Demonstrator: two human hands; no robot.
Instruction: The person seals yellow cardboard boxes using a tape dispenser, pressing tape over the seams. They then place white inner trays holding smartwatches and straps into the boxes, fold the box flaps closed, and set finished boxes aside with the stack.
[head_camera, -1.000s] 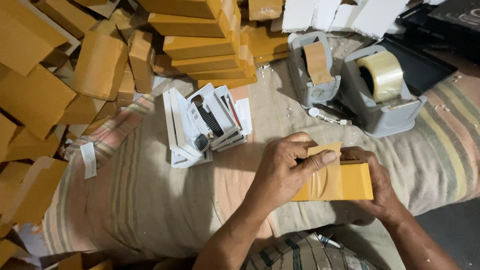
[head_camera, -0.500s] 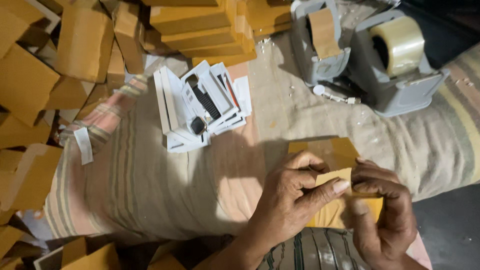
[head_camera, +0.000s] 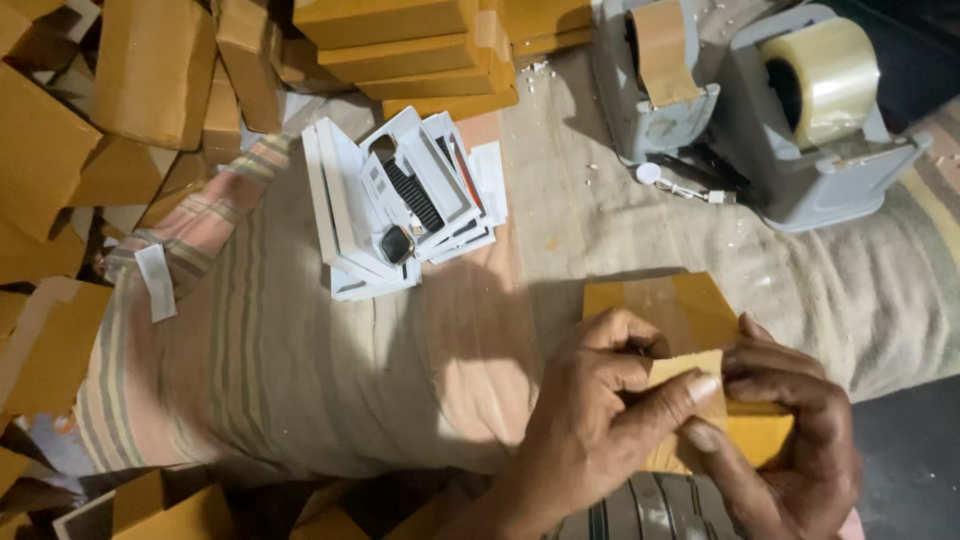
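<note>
Low in the frame, right of centre: small yellow-brown cardboard box (head_camera: 690, 320), held over the striped cloth (head_camera: 300, 360), upper flap lifted clear of both hands
Left hand (head_camera: 600, 420) on the near-left part of the box, fingers curled together and pressed onto the card, thumb stretched across toward the other hand
Right hand (head_camera: 790, 430) on the near-right part, fingers bent and clamped over the box edge, thumb tip just beside the left thumb
Both hands touching the box, thumbs nearly meeting at its front face

Up and left of the hands, well apart: fanned pile of white trays (head_camera: 400, 200) lying on the cloth, with a dark smartwatch (head_camera: 397, 243) sitting in the topmost tray
Behind the pile: stack of flat yellow-brown boxes (head_camera: 400, 50), several high
Top right: 2 grey tape dispensers side by side, one with brown tape (head_camera: 655, 60), one with clear tape (head_camera: 815, 75), plus a thin white cable (head_camera: 680, 185) on the cloth in front of them
Along the left edge: loose heap of more cardboard boxes (head_camera: 60, 160), tilted at all angles
Small white paper strip (head_camera: 155, 280) on the cloth near that heap
</note>
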